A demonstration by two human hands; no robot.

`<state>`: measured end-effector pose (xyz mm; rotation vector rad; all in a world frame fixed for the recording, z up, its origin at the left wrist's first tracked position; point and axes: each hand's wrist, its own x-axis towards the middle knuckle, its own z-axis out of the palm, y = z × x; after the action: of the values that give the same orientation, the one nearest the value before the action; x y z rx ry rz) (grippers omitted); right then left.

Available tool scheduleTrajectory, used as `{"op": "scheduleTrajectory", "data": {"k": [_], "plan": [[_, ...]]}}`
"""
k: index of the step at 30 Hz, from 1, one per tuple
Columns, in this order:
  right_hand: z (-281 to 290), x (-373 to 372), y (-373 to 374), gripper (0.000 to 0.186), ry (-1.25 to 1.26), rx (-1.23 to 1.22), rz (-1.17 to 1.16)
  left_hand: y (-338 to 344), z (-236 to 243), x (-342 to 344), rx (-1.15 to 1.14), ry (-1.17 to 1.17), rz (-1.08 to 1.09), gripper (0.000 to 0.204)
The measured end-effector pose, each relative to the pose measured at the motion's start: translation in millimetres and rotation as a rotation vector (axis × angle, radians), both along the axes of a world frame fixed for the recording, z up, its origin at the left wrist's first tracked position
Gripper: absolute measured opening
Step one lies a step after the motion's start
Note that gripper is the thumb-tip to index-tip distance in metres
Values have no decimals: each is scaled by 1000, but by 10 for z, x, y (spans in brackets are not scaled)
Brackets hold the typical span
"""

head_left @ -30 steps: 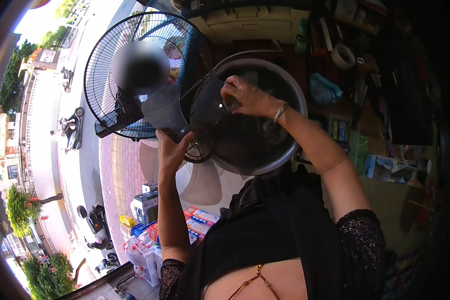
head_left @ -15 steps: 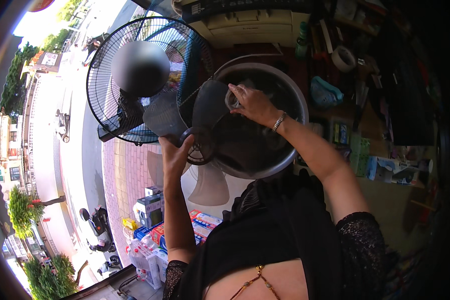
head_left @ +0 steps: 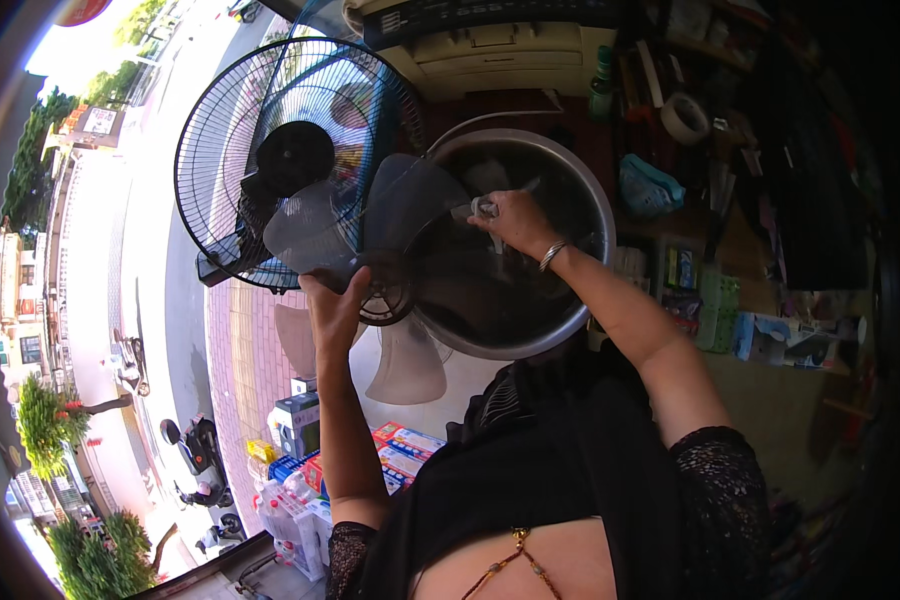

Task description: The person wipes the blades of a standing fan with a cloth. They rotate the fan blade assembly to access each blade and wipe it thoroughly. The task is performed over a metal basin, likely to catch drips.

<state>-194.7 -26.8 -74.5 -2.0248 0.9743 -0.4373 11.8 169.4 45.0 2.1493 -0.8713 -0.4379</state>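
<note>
Right hand (head_left: pixel 523 222) shifts basin-ward; left hand (head_left: pixel 335 310) stays clamped on the fan rotor (head_left: pixel 398 300)

The right hand pinches a pale, crumpled wad (head_left: pixel 485 207), thumb and fingers together around it, just beside the outer edge of the rotor's upper blade (head_left: pixel 410 200). Whether the wad touches that edge cannot be told, nor what it is made of. Half a second ago the hand sat higher and further left, close against the blade; now it lies lower, further over the metal basin (head_left: pixel 607 235). The change appears to leave the blade's broad face clear of fingers and to bring the wad nearer the basin's dark interior.

The left hand grips the rotor beside its spoked hub, thumb laid along the rim. The rotor has slid slightly left with it, though the grip looks unchanged, so the part seems well steadied. It is held at the basin's left side, partly over it, its translucent blades spread around the hub.

Further out, a fan's black motor housing (head_left: pixel 295 160) sits behind a round wire guard (head_left: pixel 192 120), beyond the left hand. A cream, printer-like machine (head_left: pixel 500 60) stands past the basin, with a green bottle (head_left: pixel 601 85) and a tape roll (head_left: pixel 685 118) to its right. Coloured boxes (head_left: pixel 405 450) lie near the left forearm, and a dark scooter (head_left: pixel 198 455) is parked outside.
</note>
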Motion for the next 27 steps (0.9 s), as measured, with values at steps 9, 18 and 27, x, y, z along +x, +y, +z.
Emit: {"op": "scheduleTrajectory", "data": {"k": [9, 18, 27], "plan": [[33, -45, 221, 61, 239, -158, 619, 174, 60, 161, -83, 43, 2, 63], [-90, -97, 110, 17, 434, -292, 351, 202, 139, 143, -38, -74, 49, 64], [248, 40, 317, 21, -556, 102, 268, -47, 198, -122, 101, -322, 103, 71]]}}
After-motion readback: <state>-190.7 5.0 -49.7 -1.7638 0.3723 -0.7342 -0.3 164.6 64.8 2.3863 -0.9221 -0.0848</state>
